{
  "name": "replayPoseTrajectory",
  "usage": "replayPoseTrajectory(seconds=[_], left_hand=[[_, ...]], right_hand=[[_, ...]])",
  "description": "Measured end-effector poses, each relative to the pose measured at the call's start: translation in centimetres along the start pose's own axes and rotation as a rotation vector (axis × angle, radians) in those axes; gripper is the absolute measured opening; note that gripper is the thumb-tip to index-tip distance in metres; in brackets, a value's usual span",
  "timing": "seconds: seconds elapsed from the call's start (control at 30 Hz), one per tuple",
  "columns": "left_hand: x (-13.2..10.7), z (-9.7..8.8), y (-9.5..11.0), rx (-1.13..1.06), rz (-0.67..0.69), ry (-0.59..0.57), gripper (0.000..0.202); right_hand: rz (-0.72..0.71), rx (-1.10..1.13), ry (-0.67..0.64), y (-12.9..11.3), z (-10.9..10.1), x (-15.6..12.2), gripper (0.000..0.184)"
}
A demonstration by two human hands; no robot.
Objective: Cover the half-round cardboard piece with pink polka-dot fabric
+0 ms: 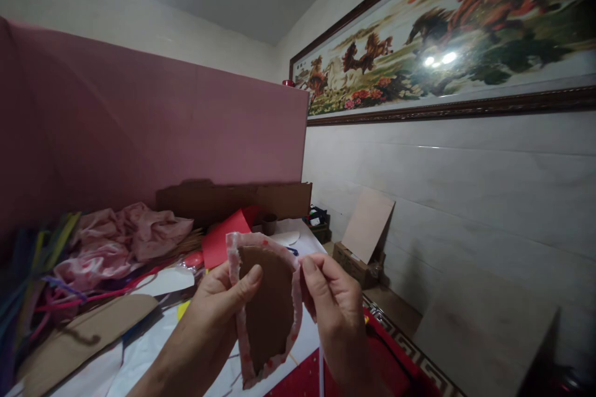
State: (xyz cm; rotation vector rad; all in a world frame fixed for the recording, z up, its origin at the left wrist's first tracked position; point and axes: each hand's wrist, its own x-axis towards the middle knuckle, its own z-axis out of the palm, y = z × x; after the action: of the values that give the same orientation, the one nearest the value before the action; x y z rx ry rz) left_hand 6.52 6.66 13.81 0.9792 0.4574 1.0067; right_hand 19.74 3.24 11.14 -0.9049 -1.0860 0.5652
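A curved piece of brown cardboard (267,298) is held upright in front of me, its rim wrapped in pale pink spotted fabric (236,298). My left hand (221,304) grips it from the left side, thumb lying on the cardboard face and fingers hidden behind. At the upper right edge, my right hand (333,298) pinches the folded fabric border between thumb and fingertips. A thin pale stick or tube (321,369) shows below the right hand; whether the hand touches it I cannot tell.
Crumpled pink fabric (135,229) and coloured strips (46,260) lie at the left. A tan cardboard cutout (93,335) and red paper (228,239) are on the table. A pink partition (162,118) stands behind. At the right, a board (367,223) leans on the wall.
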Motion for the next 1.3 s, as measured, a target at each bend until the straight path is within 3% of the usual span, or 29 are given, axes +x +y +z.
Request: replayPoseTrajectory(seconds=[0.17,0.33,0.5,0.83,1.0,1.2,1.3], left_hand=[[-0.2,0.2,0.1,0.054,-0.013,-0.023,0.019],[-0.1,0.0,0.0,0.149,0.067,0.046,0.016],[-0.1,-0.1,-0.1,0.158,0.117,0.068,0.021],[-0.4,0.2,0.1,0.129,0.053,0.037,0.026],[-0.5,0.8,0.5,0.091,0.025,0.016,0.031],[0.0,-0.3,-0.3,0.218,0.196,0.158,0.020],[-0.1,-0.5,-0.6,0.315,0.268,0.122,0.018]], right_hand=[[0.012,-0.071,-0.008,-0.7,-0.3,0.3,0.030],[-0.006,-0.215,-0.031,-1.2,-0.4,0.6,0.027],[0.017,-0.202,-0.031,-1.0,-0.4,0.5,0.021],[-0.026,-0.204,-0.066,-0.9,-0.3,0.3,0.022],[-0.099,-0.162,0.040,-0.4,-0.4,-0.2,0.019],[0.080,-0.135,-0.025,0.1,0.0,-0.7,0.025],[0.106,-0.153,-0.005,0.1,0.2,-0.4,0.028]])
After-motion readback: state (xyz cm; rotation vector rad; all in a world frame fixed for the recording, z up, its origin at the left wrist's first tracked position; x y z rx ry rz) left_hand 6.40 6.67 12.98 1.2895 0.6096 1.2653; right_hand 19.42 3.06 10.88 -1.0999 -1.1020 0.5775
